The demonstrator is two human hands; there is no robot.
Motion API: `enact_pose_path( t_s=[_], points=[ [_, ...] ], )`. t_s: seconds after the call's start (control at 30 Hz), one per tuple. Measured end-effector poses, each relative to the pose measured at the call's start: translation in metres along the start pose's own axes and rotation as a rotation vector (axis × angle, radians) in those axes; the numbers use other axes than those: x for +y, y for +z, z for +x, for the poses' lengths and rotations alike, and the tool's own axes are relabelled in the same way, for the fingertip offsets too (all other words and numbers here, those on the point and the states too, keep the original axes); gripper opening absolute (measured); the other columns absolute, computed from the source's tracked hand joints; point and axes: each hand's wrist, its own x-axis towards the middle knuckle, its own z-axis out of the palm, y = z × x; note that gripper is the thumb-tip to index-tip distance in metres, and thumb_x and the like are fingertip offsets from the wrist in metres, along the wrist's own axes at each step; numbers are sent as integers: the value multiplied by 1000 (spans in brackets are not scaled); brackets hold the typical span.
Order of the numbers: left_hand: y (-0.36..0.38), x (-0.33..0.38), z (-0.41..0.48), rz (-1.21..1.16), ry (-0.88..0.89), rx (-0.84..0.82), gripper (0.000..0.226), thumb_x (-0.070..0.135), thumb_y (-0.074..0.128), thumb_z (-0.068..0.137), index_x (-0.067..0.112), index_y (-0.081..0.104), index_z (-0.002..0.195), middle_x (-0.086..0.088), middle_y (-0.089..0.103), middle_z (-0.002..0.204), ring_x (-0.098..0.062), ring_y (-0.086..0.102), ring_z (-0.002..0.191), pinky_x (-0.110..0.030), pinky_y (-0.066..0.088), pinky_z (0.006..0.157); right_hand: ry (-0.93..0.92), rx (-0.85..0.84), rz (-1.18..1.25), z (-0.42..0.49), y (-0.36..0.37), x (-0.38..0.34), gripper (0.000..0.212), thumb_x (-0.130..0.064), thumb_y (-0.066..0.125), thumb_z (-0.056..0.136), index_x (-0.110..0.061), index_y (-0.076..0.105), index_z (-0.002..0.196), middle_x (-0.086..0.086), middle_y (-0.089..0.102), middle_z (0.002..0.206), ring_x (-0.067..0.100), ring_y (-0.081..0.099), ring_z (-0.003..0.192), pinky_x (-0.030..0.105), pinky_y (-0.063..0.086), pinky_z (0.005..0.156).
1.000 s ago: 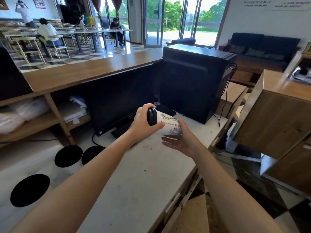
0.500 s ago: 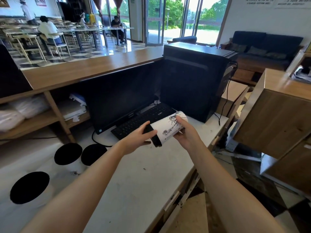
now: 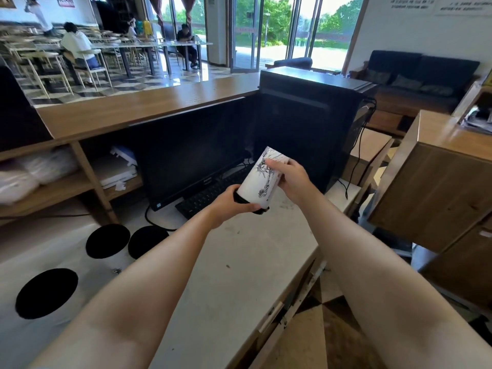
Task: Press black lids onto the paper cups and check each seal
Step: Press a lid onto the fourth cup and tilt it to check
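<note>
Seal check, I judge: my left hand [image 3: 229, 206] grips the black lid [image 3: 240, 200] under the paper cup [image 3: 259, 182], tipped lid-down above the worktop [image 3: 239, 275], right hand [image 3: 290, 179] gripping its base; next I should right it and set it down

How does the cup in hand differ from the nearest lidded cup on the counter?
The held cup is tilted lid-down above the counter; the nearest cup stands upright on it. The left hand grips the held cup's lid end, the right hand its base; the nearest cup is untouched. Both wear black lids.
</note>
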Motion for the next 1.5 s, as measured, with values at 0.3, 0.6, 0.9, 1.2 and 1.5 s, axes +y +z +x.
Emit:
enact_pose_path(
  t_s=[0.3, 0.6, 0.9, 1.2, 1.5],
  points=[
    [7, 20, 17, 60, 84, 36, 80, 25, 82, 69, 18, 37, 135, 6, 51, 119, -7, 50, 99, -20, 38, 80, -109, -55, -296, 7, 5, -37, 55, -19, 80, 69, -17, 54, 117, 7, 67, 112, 22, 67, 100, 41, 56, 88],
    [11, 19, 35, 76, 123, 44, 91, 33, 85, 64, 19, 34, 138, 5, 51, 126, -13, 50, 113, -27, 41, 90, -178, -67, -481, 8, 9, -51, 60, -21, 80, 68, -23, 48, 120, 3, 60, 112, 19, 62, 103, 38, 55, 86],
    [50, 0, 17, -670, -178, 63, 85, 33, 72, 80, 11, 23, 145, -14, 41, 142, -28, 50, 122, -41, 53, 86, -179, -8, -285, 4, 3, -38, 62, -18, 80, 69, -17, 47, 121, 8, 59, 118, 22, 62, 105, 39, 54, 87],
    [67, 0, 8, -1569, -26, 129, 68, 43, 63, 84, 5, 44, 136, -19, 50, 138, -32, 51, 126, -46, 41, 105, 13, -11, 234, -11, -9, 20, 55, -6, 68, 81, -4, 42, 129, 11, 60, 112, 20, 63, 96, 32, 53, 81],
    [35, 19, 5, -1328, 4, 214, 31, 31, 58, 91, 7, 60, 110, -13, 68, 105, -25, 64, 103, -39, 56, 79, 68, -164, -139, -2, -31, 13, 37, -15, 70, 82, -11, 56, 116, 2, 67, 113, 11, 65, 99, 27, 51, 92]
  ],
)
